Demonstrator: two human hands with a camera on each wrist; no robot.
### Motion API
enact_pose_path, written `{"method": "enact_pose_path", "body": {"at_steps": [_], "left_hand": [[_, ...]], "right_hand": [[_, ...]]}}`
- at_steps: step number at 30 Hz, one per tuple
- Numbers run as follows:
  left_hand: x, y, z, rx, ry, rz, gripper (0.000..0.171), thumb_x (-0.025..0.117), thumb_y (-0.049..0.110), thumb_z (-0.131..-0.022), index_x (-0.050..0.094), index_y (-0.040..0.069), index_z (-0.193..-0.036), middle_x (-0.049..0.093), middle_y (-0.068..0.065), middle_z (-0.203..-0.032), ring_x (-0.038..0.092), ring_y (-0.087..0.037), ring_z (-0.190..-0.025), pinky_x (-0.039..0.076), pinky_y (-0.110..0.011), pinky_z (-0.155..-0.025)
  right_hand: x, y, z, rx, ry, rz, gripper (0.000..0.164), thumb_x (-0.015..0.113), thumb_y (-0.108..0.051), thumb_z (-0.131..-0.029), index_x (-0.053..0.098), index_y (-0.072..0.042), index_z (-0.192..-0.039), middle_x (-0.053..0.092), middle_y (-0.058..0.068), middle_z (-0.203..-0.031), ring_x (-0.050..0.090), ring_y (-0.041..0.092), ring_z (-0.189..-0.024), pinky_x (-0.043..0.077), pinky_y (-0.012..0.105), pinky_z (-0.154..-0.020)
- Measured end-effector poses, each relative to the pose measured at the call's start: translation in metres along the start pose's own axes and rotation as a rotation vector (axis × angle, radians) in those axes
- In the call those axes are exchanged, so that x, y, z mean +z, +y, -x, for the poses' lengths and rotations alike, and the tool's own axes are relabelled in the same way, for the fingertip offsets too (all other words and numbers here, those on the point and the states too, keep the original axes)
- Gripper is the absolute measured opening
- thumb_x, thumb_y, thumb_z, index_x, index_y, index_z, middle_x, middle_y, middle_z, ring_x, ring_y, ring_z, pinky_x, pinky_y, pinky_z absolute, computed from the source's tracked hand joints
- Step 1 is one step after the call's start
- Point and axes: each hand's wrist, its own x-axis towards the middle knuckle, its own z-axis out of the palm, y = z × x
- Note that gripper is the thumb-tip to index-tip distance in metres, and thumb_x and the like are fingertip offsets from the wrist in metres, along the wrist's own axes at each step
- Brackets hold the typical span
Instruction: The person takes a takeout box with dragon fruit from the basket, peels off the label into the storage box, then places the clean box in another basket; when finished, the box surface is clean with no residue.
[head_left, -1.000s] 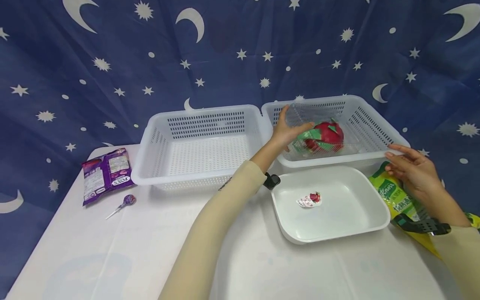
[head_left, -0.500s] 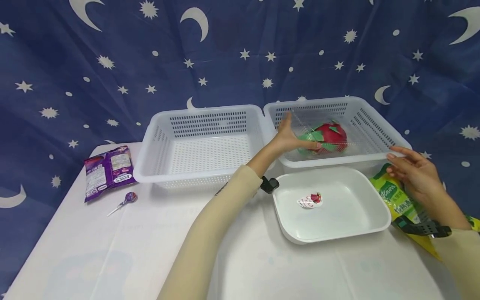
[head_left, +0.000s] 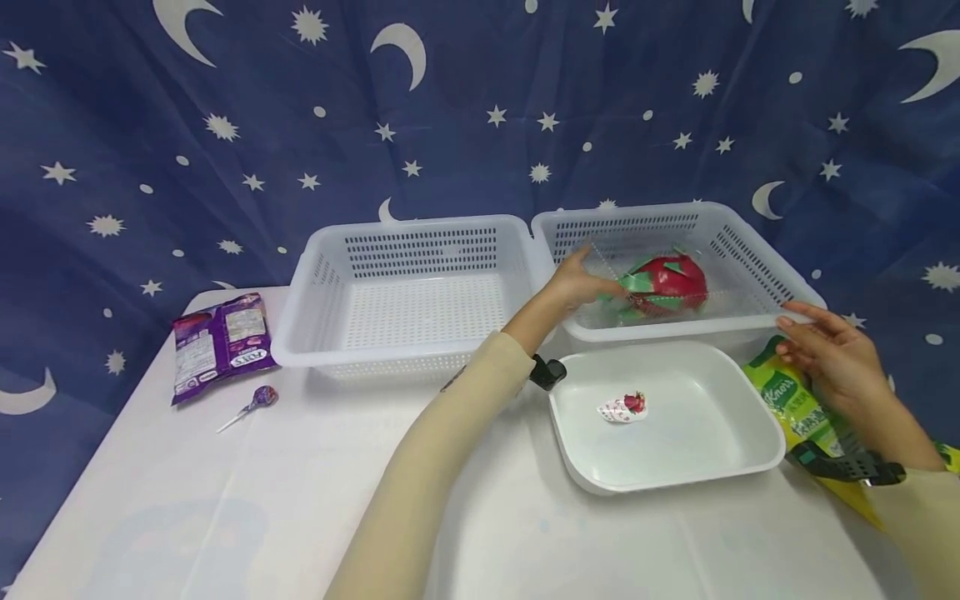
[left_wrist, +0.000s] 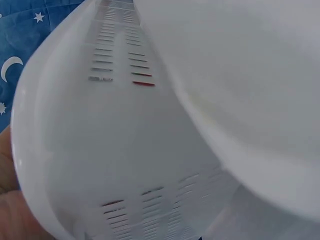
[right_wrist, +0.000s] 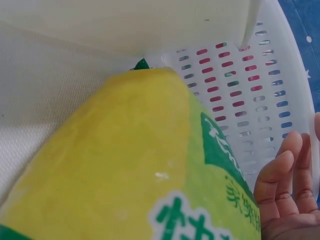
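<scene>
A red dragon fruit [head_left: 678, 283] with green tips sits in a clear plastic box [head_left: 716, 302], inside the right white slotted basket [head_left: 772, 254]. My left hand [head_left: 573, 287] grips the left end of the box, thumb on the near side. Only a bit of that hand's fingers [left_wrist: 12, 212] shows in the left wrist view, beside the basket wall. At the basket's front right corner my right hand [head_left: 840, 358] pinches the rim with thumb and index finger; its other fingers [right_wrist: 282, 172] curl loosely below.
Another white basket [head_left: 405, 342] stands on the left. In front lies a white tray [head_left: 690, 450] with a fruit sticker [head_left: 624, 407]. A yellow-green Knorr bag [head_left: 787, 396] leans under the right arm. A purple bag [head_left: 223, 346] and a lollipop [head_left: 262, 397] lie far left.
The clear box has come down lower in the right basket, and the dragon fruit has shifted slightly right with it. My right hand has stayed at the rim.
</scene>
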Motion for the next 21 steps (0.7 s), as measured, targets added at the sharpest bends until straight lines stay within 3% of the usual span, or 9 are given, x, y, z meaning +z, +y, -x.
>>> {"method": "enact_pose_path", "body": {"at_steps": [4, 8, 13, 18, 21], "left_hand": [[0.0, -0.001, 0.001, 0.013, 0.026, -0.015, 0.1, 0.079, -0.008, -0.072, 0.027, 0.011, -0.155, 0.027, -0.008, -0.159, 0.039, -0.029, -0.138, 0.044, -0.035, -0.104], [-0.001, -0.003, 0.007, 0.059, 0.041, -0.102, 0.096, 0.081, -0.002, -0.073, 0.03, 0.009, -0.153, 0.029, -0.009, -0.158, 0.032, -0.029, -0.142, 0.039, -0.038, -0.109], [-0.005, -0.004, 0.023, 0.118, -0.03, -0.2, 0.096, 0.082, 0.005, -0.075, 0.028, 0.013, -0.154, 0.026, -0.008, -0.159, 0.028, -0.028, -0.144, 0.037, -0.043, -0.11], [-0.009, -0.005, 0.039, 0.168, -0.087, -0.209, 0.092, 0.082, 0.008, -0.076, 0.032, 0.015, -0.153, 0.026, -0.008, -0.159, 0.029, -0.029, -0.144, 0.039, -0.04, -0.109], [-0.011, -0.005, 0.047, 0.184, -0.132, -0.189, 0.085, 0.081, 0.009, -0.078, 0.036, 0.016, -0.151, 0.029, -0.006, -0.158, 0.032, -0.029, -0.143, 0.042, -0.038, -0.107]], "right_hand": [[0.001, 0.001, 0.001, 0.0, -0.004, 0.005, 0.029, 0.068, -0.004, -0.09, 0.071, -0.02, -0.114, 0.065, 0.001, -0.079, 0.068, 0.017, -0.062, 0.057, 0.025, -0.057], [0.002, 0.003, 0.001, -0.003, -0.006, 0.005, 0.029, 0.067, -0.004, -0.09, 0.071, -0.021, -0.114, 0.065, 0.001, -0.079, 0.068, 0.016, -0.063, 0.057, 0.024, -0.058], [0.001, 0.006, 0.0, -0.001, -0.007, -0.002, 0.029, 0.067, -0.003, -0.09, 0.071, -0.021, -0.113, 0.063, 0.001, -0.079, 0.068, 0.017, -0.063, 0.057, 0.024, -0.058], [-0.003, 0.007, -0.002, -0.007, -0.055, -0.007, 0.031, 0.064, -0.002, -0.092, 0.069, -0.021, -0.117, 0.065, 0.002, -0.082, 0.068, 0.018, -0.064, 0.057, 0.025, -0.058], [-0.006, 0.009, -0.004, -0.044, -0.096, 0.066, 0.033, 0.062, -0.005, -0.094, 0.063, -0.022, -0.122, 0.067, 0.0, -0.086, 0.067, 0.018, -0.065, 0.057, 0.025, -0.058]]}}
